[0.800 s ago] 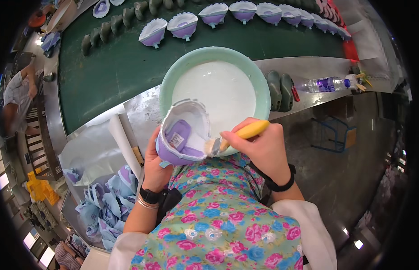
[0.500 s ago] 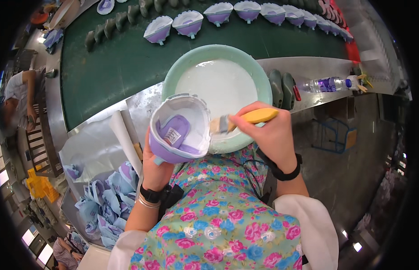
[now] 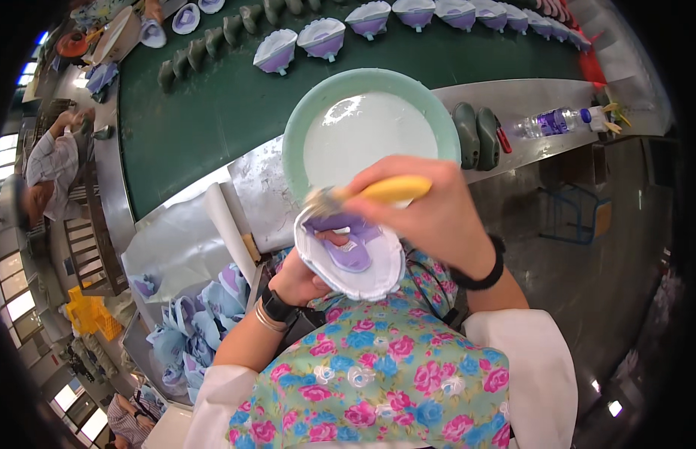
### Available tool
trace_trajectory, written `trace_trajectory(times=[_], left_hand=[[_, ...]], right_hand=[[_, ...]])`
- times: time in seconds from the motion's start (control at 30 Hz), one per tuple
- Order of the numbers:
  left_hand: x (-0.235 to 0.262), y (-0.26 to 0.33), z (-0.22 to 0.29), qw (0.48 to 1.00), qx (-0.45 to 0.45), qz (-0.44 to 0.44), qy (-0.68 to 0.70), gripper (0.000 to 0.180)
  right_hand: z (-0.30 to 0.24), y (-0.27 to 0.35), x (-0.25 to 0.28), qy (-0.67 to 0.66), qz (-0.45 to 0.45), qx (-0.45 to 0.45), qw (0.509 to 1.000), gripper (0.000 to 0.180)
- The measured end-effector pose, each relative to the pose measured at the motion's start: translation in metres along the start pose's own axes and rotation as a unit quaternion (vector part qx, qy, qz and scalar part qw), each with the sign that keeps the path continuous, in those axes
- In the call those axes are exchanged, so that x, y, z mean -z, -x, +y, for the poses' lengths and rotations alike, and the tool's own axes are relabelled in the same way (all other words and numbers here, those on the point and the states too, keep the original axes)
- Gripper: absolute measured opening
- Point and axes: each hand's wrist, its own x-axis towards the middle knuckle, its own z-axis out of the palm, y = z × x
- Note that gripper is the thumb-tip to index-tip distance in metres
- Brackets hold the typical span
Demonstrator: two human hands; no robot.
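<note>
Shoe upper: purple-and-white soft shoe upper (image 3: 349, 256), cupped open side up, just near of the basin.
Left hand: left hand (image 3: 303, 278) grips it from beneath.
Right hand: right hand (image 3: 430, 217) clasps a yellow-handled brush (image 3: 370, 192), bristles at its far-left rim.
Basin: round pale-green basin (image 3: 303, 131) of white glue, on the worktop (image 3: 513, 101).

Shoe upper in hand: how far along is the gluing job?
Done: a row of coated uppers sits on the green belt. In hand: the left hand holds a purple shoe upper with white edges, and the right hand works a yellow-handled brush at its rim, by the basin of white paste. Left: a pile of uppers at lower left.
</note>
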Motion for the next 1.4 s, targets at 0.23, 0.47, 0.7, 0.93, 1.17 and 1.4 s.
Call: trace_trajectory(times=[0.23, 0.47, 0.7, 0.93, 1.17, 1.4], left_hand=[[0.032, 0.002, 0.037, 0.998, -0.059, -0.014, 0.004, 0.025], [0.089, -0.062, 0.205, 0.914, -0.393, 0.023, -0.097, 0.036], [0.123, -0.238, 0.303, 0.832, -0.532, 0.125, -0.091, 0.058], [0.135, -0.13, 0.253, 0.957, -0.246, 0.044, -0.15, 0.066], [0.371, 0.093, 0.218, 0.364, -0.406, 0.713, -0.441, 0.058], [0.54, 0.217, 0.193, 0.458, -0.177, 0.765, -0.417, 0.076]], right_hand=[[0.013, 0.033, 0.038, 0.108, 0.049, -0.183, 0.976, 0.013], [0.003, 0.004, 0.048, 0.003, 0.221, -0.227, 0.948, 0.013], [0.007, -0.035, 0.016, 0.064, 0.179, -0.209, 0.959, 0.014], [-0.01, -0.057, -0.024, 0.098, 0.2, -0.139, 0.965, 0.024], [-0.003, -0.057, -0.033, 0.071, 0.133, -0.131, 0.98, 0.043], [-0.003, -0.085, -0.061, 0.086, 0.108, -0.12, 0.983, 0.044]])
